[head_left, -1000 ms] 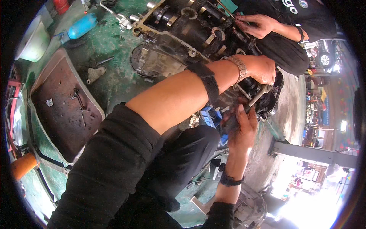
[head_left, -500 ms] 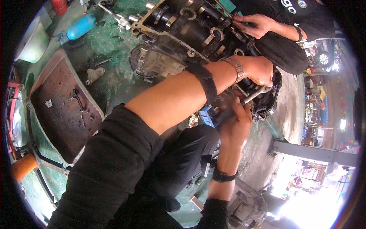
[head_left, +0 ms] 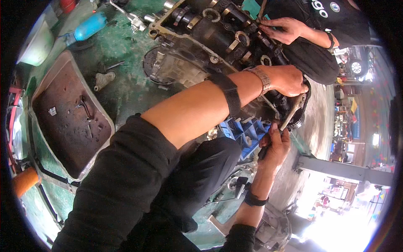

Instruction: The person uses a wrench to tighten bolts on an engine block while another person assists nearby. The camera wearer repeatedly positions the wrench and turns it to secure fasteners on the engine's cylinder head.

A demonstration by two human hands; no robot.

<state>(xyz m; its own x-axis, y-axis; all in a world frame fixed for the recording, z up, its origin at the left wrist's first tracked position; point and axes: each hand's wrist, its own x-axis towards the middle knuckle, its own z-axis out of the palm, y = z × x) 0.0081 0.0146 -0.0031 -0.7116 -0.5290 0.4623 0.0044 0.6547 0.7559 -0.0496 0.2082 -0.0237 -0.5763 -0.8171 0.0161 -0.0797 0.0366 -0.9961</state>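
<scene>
A greasy engine (head_left: 210, 31) with exposed shafts lies at the top centre. My left hand (head_left: 287, 80), watch on its wrist, reaches across it with fingers curled over the far end of a metal wrench (head_left: 292, 111), by the engine's right end. What the fingertips press on there is hidden. Closer to me, my right hand (head_left: 276, 145) is closed round the wrench's near end, and something dark shows beside its palm. Just left of that hand stands a blue divided tray (head_left: 243, 133), partly covered by my arm and knee.
A co-worker's hand (head_left: 285, 30) rests at the engine's far side. On the left, a brown pan (head_left: 63, 126) holds small metal parts. A blue bottle (head_left: 89, 27) and a pale basin (head_left: 35, 46) lie behind it. A grey beam (head_left: 344, 169) crosses at the right.
My right hand has swung right and toward me with the wrench's near end, so the wrench points more toward me. More of the blue tray shows. My left hand has shifted slightly right.
</scene>
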